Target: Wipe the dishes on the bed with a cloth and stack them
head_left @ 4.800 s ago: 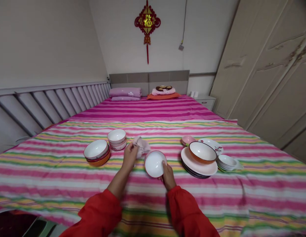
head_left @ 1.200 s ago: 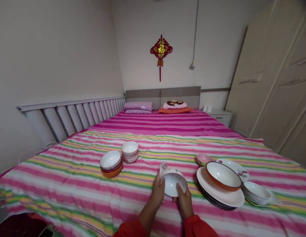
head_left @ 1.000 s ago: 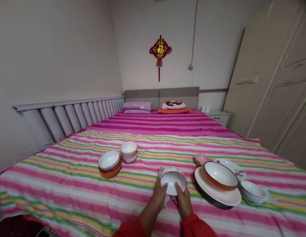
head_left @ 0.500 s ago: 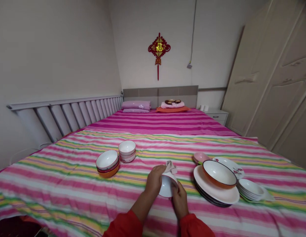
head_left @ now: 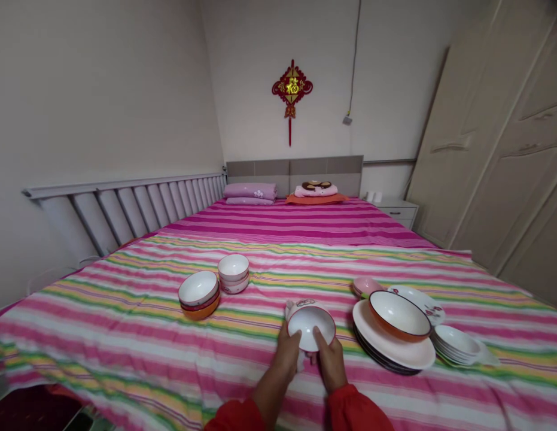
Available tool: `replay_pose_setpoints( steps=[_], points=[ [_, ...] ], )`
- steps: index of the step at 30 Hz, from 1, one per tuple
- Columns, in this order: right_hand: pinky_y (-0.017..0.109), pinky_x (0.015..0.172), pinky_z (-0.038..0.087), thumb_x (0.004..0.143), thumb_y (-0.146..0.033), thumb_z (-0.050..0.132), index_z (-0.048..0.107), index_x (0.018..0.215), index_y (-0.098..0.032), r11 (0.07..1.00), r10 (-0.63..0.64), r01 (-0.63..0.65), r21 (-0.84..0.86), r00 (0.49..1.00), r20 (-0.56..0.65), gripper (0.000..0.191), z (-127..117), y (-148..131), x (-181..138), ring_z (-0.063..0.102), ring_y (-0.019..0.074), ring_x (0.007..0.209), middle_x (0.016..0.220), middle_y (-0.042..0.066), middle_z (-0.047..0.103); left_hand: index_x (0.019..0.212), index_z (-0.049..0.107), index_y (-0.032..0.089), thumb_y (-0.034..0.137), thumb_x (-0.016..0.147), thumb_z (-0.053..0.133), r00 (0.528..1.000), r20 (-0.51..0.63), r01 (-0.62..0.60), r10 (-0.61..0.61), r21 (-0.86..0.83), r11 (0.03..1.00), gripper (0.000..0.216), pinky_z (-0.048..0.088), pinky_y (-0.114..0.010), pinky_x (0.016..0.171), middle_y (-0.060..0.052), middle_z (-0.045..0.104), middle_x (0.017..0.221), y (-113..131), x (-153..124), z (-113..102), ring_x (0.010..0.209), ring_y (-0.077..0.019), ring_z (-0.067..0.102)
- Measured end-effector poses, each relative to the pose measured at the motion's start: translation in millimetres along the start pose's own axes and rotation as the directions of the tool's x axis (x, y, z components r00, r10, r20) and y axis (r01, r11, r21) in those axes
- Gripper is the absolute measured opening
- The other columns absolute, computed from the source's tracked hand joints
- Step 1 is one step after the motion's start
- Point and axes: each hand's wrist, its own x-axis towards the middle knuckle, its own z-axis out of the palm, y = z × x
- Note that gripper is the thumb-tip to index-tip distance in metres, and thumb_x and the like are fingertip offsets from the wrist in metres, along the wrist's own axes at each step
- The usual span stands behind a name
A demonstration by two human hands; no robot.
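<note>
A white bowl (head_left: 310,323) with a thin red rim is held between both hands above the striped cloth, its opening turned toward me. My left hand (head_left: 288,352) grips its left side, thumb inside the rim. On the other side my right hand (head_left: 331,359) holds it, with the thumb reaching over the inner wall. A pale cloth (head_left: 289,306) shows around the bowl's outside, at its left and below, mostly hidden by the bowl and the left hand. The fingers beneath the bowl are out of sight.
To the left stand two stacks of bowls, one with an orange bowl (head_left: 201,310) at the bottom, one of white bowls (head_left: 234,276). At right, an orange bowl (head_left: 400,317) sits on stacked plates (head_left: 365,335), beside pink dishes (head_left: 366,286), a floral plate (head_left: 433,312) and white spoon-like dishes (head_left: 457,344).
The bowl has turned from tilted sideways to facing me. Both thumbs now lie over its rim, and the cloth has shifted from the top to the left and underneath.
</note>
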Motion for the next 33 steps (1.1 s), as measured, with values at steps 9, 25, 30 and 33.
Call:
replay_pose_setpoints(
  steps=[9, 25, 30, 33],
  points=[
    [0.031, 0.073, 0.052, 0.064, -0.045, 0.075, 0.069, 0.094, -0.015, 0.964, -0.261, 0.258, -0.067, 0.965, -0.038, 0.043, 5.9, 5.8, 3.6, 0.063, 0.0229, 0.087, 0.095, 0.008, 0.071, 0.106, 0.071, 0.024, 0.015, 0.069, 0.049, 0.745, 0.482, -0.667, 0.462, 0.507, 0.547, 0.044, 0.039, -0.040, 0.102, -0.006, 0.069, 0.113, 83.9, 11.1, -24.8, 0.110, -0.0243, 0.057],
    [0.021, 0.027, 0.026, 0.074, -0.061, 0.063, 0.060, 0.084, -0.016, 1.000, -0.026, 0.026, 0.000, 0.999, -0.028, 0.047, 5.5, -5.3, -1.0, 0.038, 0.0094, 0.027, 0.040, -0.006, 0.050, 0.119, 0.054, 0.012, 0.027, 0.060, 0.069, 0.997, -0.064, 0.036, -0.039, -0.045, 0.998, 0.062, 0.052, -0.033, 0.074, -0.006, 0.068, 0.083, 6.9, -7.2, -7.5, 0.077, -0.0204, 0.065],
    [0.023, 0.040, 0.040, 0.074, -0.053, 0.065, 0.067, 0.094, -0.013, 0.982, -0.159, 0.153, -0.109, 0.986, -0.054, 0.044, 4.9, -0.1, -0.5, 0.052, 0.0131, 0.045, 0.059, 0.000, 0.064, 0.107, 0.065, 0.013, 0.018, 0.069, 0.051, 0.931, 0.029, -0.351, 0.363, 0.342, 0.872, 0.041, 0.049, -0.037, 0.085, -0.008, 0.070, 0.099, 39.8, -5.0, -23.7, 0.091, -0.0233, 0.064],
    [0.028, 0.062, 0.050, 0.075, -0.044, 0.065, 0.068, 0.097, -0.013, 0.955, -0.265, 0.257, -0.146, 0.964, -0.039, 0.038, 1.7, 5.3, 1.8, 0.062, 0.0202, 0.074, 0.085, 0.007, 0.071, 0.114, 0.065, 0.016, 0.015, 0.073, 0.045, 0.798, 0.237, -0.593, 0.554, 0.470, 0.653, 0.046, 0.042, -0.039, 0.098, -0.009, 0.067, 0.116, 45.9, -5.6, -30.6, 0.110, -0.0244, 0.058]
  ],
)
